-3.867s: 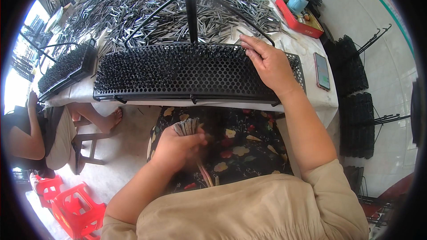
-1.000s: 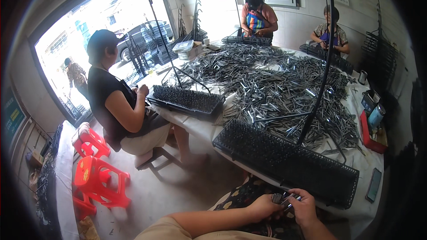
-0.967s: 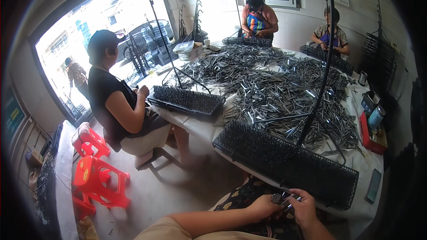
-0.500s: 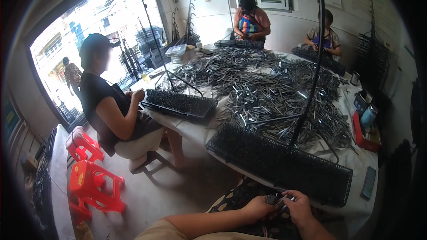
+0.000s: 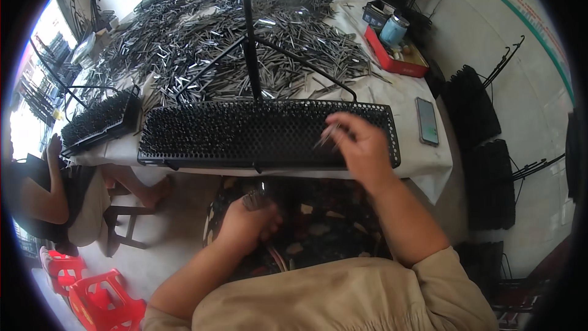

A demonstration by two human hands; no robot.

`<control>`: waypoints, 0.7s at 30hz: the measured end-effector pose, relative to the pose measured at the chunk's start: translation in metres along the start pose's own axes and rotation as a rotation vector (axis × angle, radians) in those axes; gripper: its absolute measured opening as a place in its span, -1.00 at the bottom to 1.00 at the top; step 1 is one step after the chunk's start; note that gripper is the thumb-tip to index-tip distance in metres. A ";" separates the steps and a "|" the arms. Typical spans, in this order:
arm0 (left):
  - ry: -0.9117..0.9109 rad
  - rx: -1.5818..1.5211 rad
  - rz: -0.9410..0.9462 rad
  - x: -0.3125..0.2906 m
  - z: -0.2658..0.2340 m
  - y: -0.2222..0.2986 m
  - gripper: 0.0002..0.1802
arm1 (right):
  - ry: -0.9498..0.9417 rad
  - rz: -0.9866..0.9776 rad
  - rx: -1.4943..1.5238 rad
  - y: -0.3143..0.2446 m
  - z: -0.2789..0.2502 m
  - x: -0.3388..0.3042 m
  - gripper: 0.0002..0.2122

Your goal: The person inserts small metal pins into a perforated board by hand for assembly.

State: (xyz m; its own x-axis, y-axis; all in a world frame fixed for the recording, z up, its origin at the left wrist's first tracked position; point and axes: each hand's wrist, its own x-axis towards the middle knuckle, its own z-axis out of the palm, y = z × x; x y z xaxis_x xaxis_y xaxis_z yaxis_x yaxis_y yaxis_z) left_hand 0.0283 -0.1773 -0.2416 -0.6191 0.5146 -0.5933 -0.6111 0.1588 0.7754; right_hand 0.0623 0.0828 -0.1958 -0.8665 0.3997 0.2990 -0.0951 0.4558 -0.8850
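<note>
A long black perforated rack (image 5: 318, 141) lies along the near table edge. Small dark pieces stand in its holes, densely at the left, while bare holes show toward the right end. Over that right part is my right hand (image 5: 364, 147), its fingers pinching a thin metal strip (image 5: 326, 137) blurred by motion. Below the rack's front edge, above my lap, my left hand (image 5: 245, 224) is closed around a dark, shiny metal object (image 5: 260, 193). Blur hides whether that is one piece or a bundle. Behind the rack spreads a heap of loose metal strips (image 5: 208, 49).
A black upright rod (image 5: 248, 37) with slanting struts rises behind the rack. To the right are a phone (image 5: 427, 121) and a red tray (image 5: 395, 61) holding a blue can (image 5: 394, 29). A co-worker sits left beside another filled rack (image 5: 101, 119). Red stools (image 5: 104, 300) stand lower left.
The view has swung right and down. My hands have parted: the right has moved up over the rack with a strip, while the left stays low above my lap.
</note>
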 end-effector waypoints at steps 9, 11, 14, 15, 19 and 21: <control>-0.012 -0.018 -0.019 -0.006 0.004 0.005 -0.94 | 0.102 -0.249 -0.394 0.017 -0.018 0.037 -0.81; -0.008 -0.007 -0.027 -0.005 0.002 0.004 -0.93 | 0.090 -0.257 -0.439 0.018 -0.017 0.039 -0.80; -0.011 -0.018 -0.023 -0.003 -0.002 0.001 -0.91 | 0.067 -0.271 -0.498 0.017 -0.016 0.044 -0.79; -0.015 -0.014 -0.023 -0.002 -0.002 0.000 -0.90 | 0.057 -0.270 -0.522 0.016 -0.016 0.044 -0.79; -0.025 -0.010 -0.027 -0.002 -0.002 0.001 -0.89 | 0.049 -0.271 -0.519 0.015 -0.016 0.044 -0.79; -0.020 -0.006 -0.029 -0.002 -0.001 0.002 -0.89 | 0.035 -0.252 -0.537 0.013 -0.016 0.043 -0.79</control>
State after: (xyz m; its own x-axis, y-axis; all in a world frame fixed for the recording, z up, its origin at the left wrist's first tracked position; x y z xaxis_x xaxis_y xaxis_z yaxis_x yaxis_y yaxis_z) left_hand 0.0282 -0.1790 -0.2394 -0.5912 0.5263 -0.6112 -0.6317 0.1689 0.7565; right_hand 0.0314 0.1193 -0.1889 -0.8318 0.2491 0.4960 -0.0263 0.8749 -0.4835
